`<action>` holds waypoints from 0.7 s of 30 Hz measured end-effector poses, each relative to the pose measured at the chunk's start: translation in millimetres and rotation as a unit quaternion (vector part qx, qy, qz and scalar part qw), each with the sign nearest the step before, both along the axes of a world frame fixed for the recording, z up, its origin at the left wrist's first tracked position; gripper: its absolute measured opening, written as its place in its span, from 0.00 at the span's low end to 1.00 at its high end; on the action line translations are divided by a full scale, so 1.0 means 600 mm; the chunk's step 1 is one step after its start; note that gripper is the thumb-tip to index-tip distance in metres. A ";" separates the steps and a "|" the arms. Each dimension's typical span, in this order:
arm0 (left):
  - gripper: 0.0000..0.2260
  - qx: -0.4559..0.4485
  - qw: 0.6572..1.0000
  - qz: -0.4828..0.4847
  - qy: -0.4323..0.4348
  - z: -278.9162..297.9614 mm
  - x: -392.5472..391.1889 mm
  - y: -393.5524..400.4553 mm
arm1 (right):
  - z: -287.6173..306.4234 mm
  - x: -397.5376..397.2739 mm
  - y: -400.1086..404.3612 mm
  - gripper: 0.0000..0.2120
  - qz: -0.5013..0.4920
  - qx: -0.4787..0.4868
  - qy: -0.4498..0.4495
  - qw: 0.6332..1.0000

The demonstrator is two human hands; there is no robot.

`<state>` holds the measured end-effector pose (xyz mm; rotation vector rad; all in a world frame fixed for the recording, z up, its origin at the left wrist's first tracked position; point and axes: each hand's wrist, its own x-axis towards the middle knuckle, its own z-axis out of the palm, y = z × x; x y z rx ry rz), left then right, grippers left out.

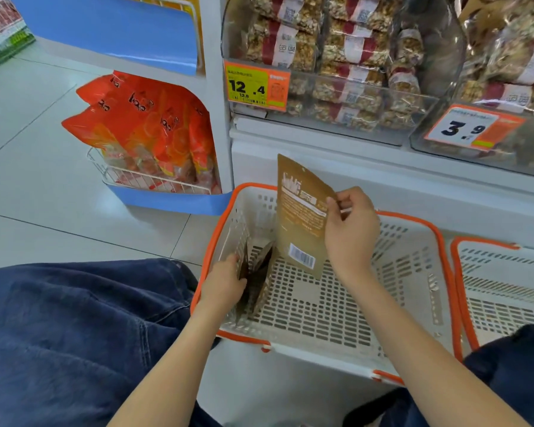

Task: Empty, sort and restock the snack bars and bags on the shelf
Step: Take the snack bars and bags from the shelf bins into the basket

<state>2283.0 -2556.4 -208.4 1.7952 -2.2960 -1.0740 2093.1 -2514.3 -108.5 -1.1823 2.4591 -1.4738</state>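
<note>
Holding: right hand (350,232) pinches a brown kraft bag (302,215) by its right edge, thumb on the printed face, fingers curled behind; the bag stands upright over the basket, its barcode near the lower corner.
Left hand (224,283): reaches into the near-left corner of the basket and grips a small bunch of brown bags (256,278) standing on edge against the left wall (how many, I cannot tell).
Basket (330,349): white perforated plastic with an orange rim, on the floor against the shelf base; the rest of its bottom shows only the slotted grid.
Second basket (506,291): same kind, just beside the first on the right, only partly in view.
Shelf (321,149): white unit above the baskets, carrying clear bins (330,118) stacked with wrapped nut bars (349,47).
Price tags: a yellow-orange tag (256,86) reading 12.4 at the left bin, a white-orange tag (472,127) reading 3.9 at the right one.
Side rack (154,180): white wire basket on the shelf end, holding orange snack bags (142,121).
Person: crouched, dark jeans (74,328) at lower left.
</note>
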 end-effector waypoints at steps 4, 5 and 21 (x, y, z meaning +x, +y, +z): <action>0.07 -0.019 1.000 0.006 0.001 -0.013 -0.002 0.000 | -0.037 -0.007 0.035 0.05 -0.027 0.019 -0.027 0.999; 0.07 -0.022 1.000 0.008 0.001 -0.016 -0.002 0.000 | -0.041 -0.007 0.038 0.04 -0.036 0.021 -0.037 0.998; 0.24 -0.061 0.998 -0.021 0.020 -0.018 -0.023 0.013 | -0.161 -0.004 0.071 0.08 -0.092 0.090 -0.058 0.990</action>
